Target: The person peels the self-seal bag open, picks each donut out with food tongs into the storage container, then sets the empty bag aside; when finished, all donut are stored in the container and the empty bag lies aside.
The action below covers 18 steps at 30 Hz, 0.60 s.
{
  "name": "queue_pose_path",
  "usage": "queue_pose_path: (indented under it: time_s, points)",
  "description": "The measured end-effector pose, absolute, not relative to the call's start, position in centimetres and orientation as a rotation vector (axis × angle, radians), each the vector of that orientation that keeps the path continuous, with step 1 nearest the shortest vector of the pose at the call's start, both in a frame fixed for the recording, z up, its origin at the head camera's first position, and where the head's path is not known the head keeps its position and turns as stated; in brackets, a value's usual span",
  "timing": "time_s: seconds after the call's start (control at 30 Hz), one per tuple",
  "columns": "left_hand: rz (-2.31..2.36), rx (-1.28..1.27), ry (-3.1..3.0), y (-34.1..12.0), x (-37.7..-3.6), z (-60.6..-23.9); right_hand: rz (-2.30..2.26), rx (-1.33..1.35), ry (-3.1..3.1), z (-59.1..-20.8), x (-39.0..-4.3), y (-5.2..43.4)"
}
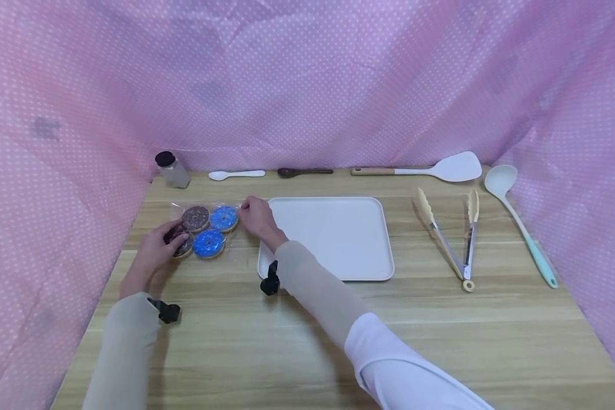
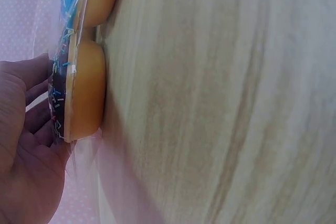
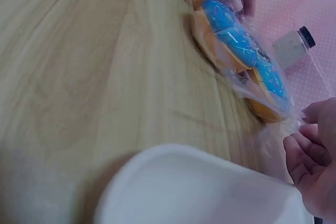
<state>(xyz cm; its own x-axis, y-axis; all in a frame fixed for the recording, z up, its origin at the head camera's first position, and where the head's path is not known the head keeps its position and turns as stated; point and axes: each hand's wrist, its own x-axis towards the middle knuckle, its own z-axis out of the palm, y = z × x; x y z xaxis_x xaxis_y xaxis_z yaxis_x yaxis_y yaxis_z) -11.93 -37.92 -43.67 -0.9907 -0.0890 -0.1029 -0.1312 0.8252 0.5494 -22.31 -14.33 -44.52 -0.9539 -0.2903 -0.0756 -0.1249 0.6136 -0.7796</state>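
A clear plastic bag of doughnuts [image 1: 204, 232] lies on the wooden table, left of a white tray [image 1: 338, 239]. It holds two blue-iced doughnuts [image 3: 231, 35] and two chocolate ones [image 1: 195, 217]. My left hand [image 1: 156, 250] holds the bag's left end, fingers over a chocolate doughnut [image 2: 79, 93]. My right hand [image 1: 256, 216] pinches the bag's right edge [image 3: 294, 119] between thumb and fingers. In the left wrist view the doughnut sits on edge against my left hand's fingers [image 2: 23, 93].
Along the back edge stand a dark-capped jar [image 1: 172, 169], a white spoon [image 1: 236, 174], a dark spoon [image 1: 304, 171] and a white spatula [image 1: 430, 168]. Tongs [image 1: 453, 239] and a white ladle [image 1: 517, 216] lie at the right. Pink dotted cloth walls the table.
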Motion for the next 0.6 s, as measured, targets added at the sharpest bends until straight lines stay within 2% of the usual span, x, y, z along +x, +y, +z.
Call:
queue_pose_path:
  time_s: [0.6]
  points:
    - [0.889, -0.203, 2.901, -38.0, -11.7, -44.2, -1.326, -0.204, 2.659, -44.7, -22.2, -13.2]
